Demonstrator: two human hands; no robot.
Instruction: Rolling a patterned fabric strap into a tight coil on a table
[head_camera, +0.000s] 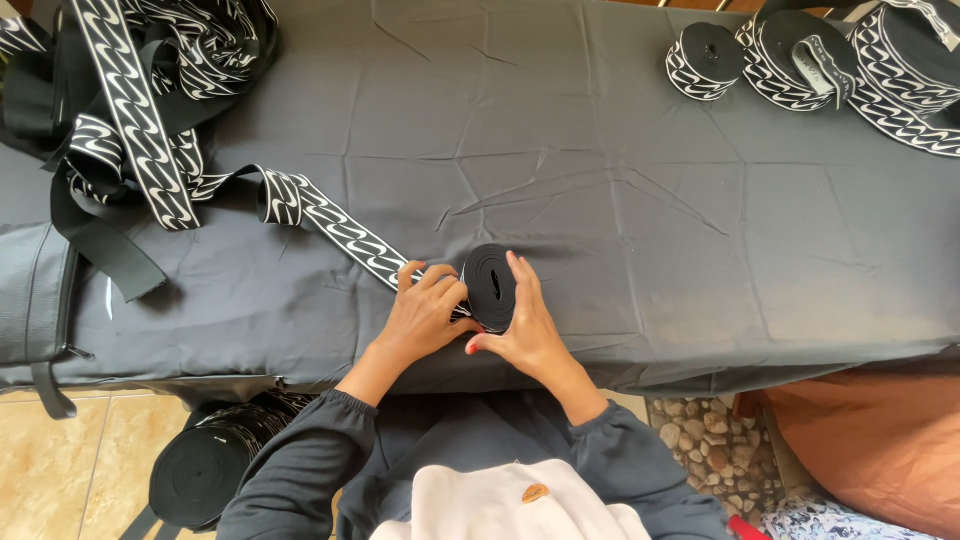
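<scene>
From where I watch, my right hand (530, 325) is cupped against the far side of a small roll of patterned band (490, 285), fingers upright along its flat black face and thumb tucked under near the table edge, so the coil stands on its rim and cannot flop over. My left hand (425, 310) is curled on the other side, fingertips pinching the band just where it meets the coil, which I judge keeps the strip flat and taut as it lies against the roll. The roll sits near the front edge of the table, close to my body, between both hands. From the left hand the loose band (345, 232) runs diagonally away to the upper left, lying flat with its white wave pattern up, and ends in a tangled heap of band (140, 110) at the far left corner; the slack there probably lets the strip feed without dragging. The dark cloth (600, 170) covering the table is creased but gives a plain surface under the roll. At the far right corner three finished rolls (800, 55) stand together, well apart from my hands, seemingly set out of the working space. Below the table on my left, a large black roll (205, 470) rests on the tiled floor (60, 460), and a grey bag (30, 295) hangs at the left table edge.
</scene>
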